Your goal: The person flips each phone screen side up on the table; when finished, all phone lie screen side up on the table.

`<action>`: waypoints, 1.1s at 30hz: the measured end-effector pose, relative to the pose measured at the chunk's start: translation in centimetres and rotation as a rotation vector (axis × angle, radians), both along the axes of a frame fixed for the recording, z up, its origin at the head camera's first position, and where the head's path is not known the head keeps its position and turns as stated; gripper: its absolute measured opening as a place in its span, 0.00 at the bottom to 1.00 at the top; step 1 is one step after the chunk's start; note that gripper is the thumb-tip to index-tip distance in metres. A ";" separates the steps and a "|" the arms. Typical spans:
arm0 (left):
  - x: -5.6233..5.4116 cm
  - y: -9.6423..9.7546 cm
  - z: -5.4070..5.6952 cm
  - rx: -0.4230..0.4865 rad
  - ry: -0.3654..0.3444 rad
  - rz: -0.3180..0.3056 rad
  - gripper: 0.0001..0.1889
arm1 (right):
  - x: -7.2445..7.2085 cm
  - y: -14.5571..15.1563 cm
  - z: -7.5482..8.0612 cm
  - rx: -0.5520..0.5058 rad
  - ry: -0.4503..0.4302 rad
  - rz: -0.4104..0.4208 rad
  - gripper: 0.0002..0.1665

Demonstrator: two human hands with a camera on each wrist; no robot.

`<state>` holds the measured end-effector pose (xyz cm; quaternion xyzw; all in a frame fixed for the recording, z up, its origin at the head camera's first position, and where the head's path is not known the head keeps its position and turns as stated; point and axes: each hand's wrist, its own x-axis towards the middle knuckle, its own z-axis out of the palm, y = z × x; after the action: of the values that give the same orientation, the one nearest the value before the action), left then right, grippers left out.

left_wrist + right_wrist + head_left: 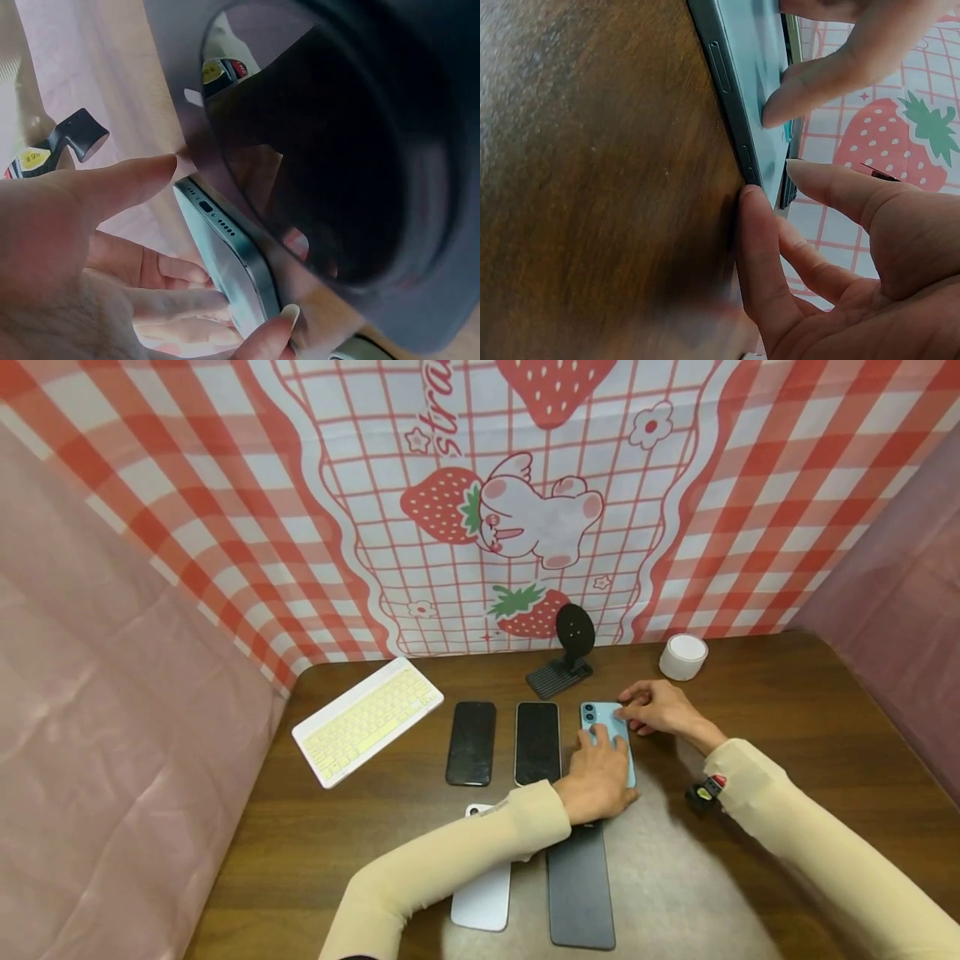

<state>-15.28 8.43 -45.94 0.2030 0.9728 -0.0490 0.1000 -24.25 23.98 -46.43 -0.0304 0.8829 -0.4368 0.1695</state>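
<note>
A light blue phone (630,760) lies back up on the wooden table, its camera lenses at the far left corner. My left hand (597,774) rests over it with fingers spread on its back; in the left wrist view the thumb (139,185) is by one corner of the port end. My right hand (660,708) is at the phone's far right corner. In the right wrist view its index finger (757,232) touches the side edge near the buttons, with the thumb (829,184) by the corner.
Two black-screened phones (471,743) (537,743) lie left of the blue one. Nearer are a white phone (480,902), partly under my left forearm, and a dark grey slab (581,893). A white keyboard (367,722), black stand (573,639) and white cylinder (683,657) sit farther back.
</note>
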 end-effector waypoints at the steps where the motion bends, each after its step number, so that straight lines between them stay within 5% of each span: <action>1: 0.0 0.1 0.0 -0.015 0.008 -0.006 0.43 | 0.0 -0.1 0.0 -0.002 -0.002 0.000 0.26; 11: -0.2 0.8 -0.1 -0.092 0.056 -0.022 0.44 | -0.1 -0.3 -0.2 -0.003 -0.007 -0.005 0.23; 19: -0.3 1.0 0.0 -0.056 0.028 0.029 0.42 | 0.0 -0.2 -0.1 0.001 -0.009 0.000 0.23; 26: -0.4 0.8 -0.1 -0.089 0.079 -0.044 0.42 | 0.0 -0.4 -0.2 -0.008 0.000 -0.016 0.22; 33: -0.4 0.5 -0.2 -0.038 0.066 -0.049 0.43 | 0.2 -0.5 -0.3 0.010 0.006 -0.026 0.22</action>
<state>-15.68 8.93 -46.11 0.2233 0.9692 -0.0765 0.0705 -24.04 23.52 -46.69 -0.0191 0.8859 -0.4345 0.1613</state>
